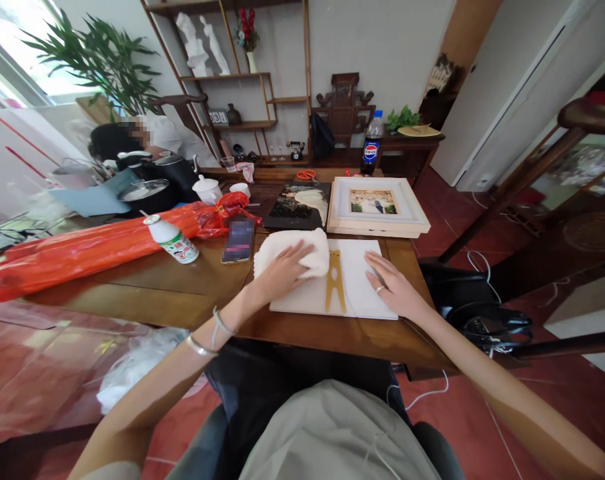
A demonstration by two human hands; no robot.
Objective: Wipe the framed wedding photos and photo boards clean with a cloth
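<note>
My left hand lies flat with its fingers spread on a folded white cloth. Under part of the cloth is a flat white board, set near the table's front edge. My right hand, with a ring on one finger, rests stretched out on the board's right side. Between my hands a gold-coloured, A-shaped flat piece lies on the board. What the left palm covers is hidden.
Behind the board lie a dark photo print and a white picture frame. A phone, a white bottle and a long red plastic-wrapped bundle are to the left. A cola bottle stands at the back.
</note>
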